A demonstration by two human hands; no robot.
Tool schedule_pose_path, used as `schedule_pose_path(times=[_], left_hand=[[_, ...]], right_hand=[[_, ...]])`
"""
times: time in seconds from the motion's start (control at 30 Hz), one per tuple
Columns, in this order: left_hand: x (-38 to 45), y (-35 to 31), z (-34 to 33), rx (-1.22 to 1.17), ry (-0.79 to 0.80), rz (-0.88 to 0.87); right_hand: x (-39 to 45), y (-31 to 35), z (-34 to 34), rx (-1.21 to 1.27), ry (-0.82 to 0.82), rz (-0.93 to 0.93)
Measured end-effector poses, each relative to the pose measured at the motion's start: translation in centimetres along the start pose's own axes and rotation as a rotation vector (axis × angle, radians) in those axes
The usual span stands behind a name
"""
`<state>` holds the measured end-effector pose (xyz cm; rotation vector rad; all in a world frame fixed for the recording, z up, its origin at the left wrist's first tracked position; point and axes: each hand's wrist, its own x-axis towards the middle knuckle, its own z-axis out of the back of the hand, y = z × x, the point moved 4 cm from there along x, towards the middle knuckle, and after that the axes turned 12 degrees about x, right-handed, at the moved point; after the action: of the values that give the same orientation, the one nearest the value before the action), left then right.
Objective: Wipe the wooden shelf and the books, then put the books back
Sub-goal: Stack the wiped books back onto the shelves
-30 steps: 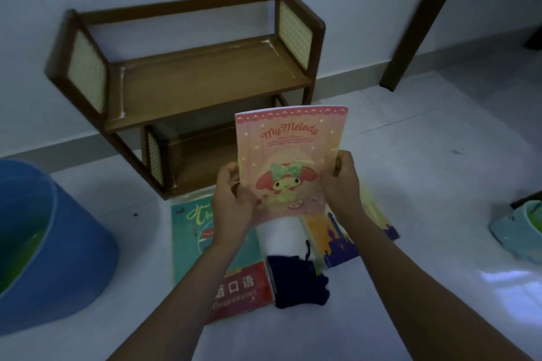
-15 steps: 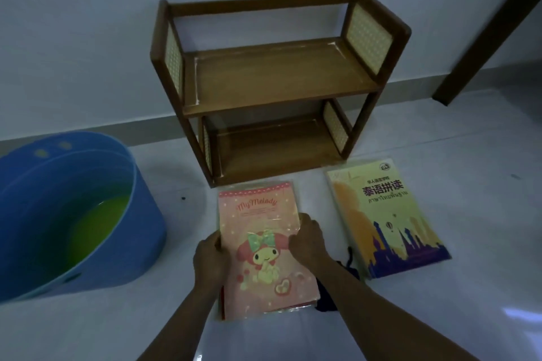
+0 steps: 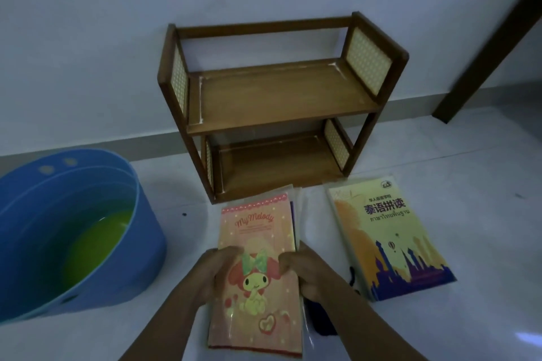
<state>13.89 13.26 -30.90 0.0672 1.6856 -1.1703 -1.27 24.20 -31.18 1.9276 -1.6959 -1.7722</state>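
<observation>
A two-level wooden shelf (image 3: 278,102) stands bare against the wall. In front of it a pink My Melody book (image 3: 258,296) lies on top of a small stack on the floor. My left hand (image 3: 218,269) grips its left edge and my right hand (image 3: 302,272) grips its right edge, thumbs on the cover. A yellow book (image 3: 384,231) with a purple skyline lies flat to the right. A dark cloth (image 3: 322,322) peeks out under my right forearm, mostly hidden.
A blue bucket (image 3: 143,246) holding yellow-green liquid sits on the floor at the left, close to the stack. A dark table leg (image 3: 487,53) slants down at the far right. The floor is white and glossy.
The pink book came down from upright in front of the shelf to lying flat on the stack. My view shifted left, and both hands slid inward on the cover.
</observation>
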Motion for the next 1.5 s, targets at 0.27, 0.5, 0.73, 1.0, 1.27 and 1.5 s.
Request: schedule_pose_path(times=[0.27,0.5,0.73,1.0,1.27,1.5], left_hand=[[-6.4,-3.4,0.8,0.114,-0.226,-0.521],[-8.1,-5.7,-0.5,0.197,-0.397,-0.768],[-6.0,-2.8,1.1,0.338,-0.416,-0.679],[-7.6,-4.3,1.5,0.238,-0.373,-0.663],[-14.4,-16.3,-3.3,1.634,-0.533,-0.778],[-10.1,-15.8,-4.1,1.701,-0.530,-0.751]], right_hand=[[-5.8,4.8,-1.0,-0.204,0.288,0.373],[-3.8,6.0,0.5,-0.379,0.091,0.456],[-3.4,3.7,1.7,-0.414,0.033,0.393],[-2.2,3.2,1.9,-0.434,-0.010,0.394],[-1.6,3.7,2.1,-0.478,-0.031,0.413],[-1.4,4.9,1.3,-0.440,-0.028,0.449]])
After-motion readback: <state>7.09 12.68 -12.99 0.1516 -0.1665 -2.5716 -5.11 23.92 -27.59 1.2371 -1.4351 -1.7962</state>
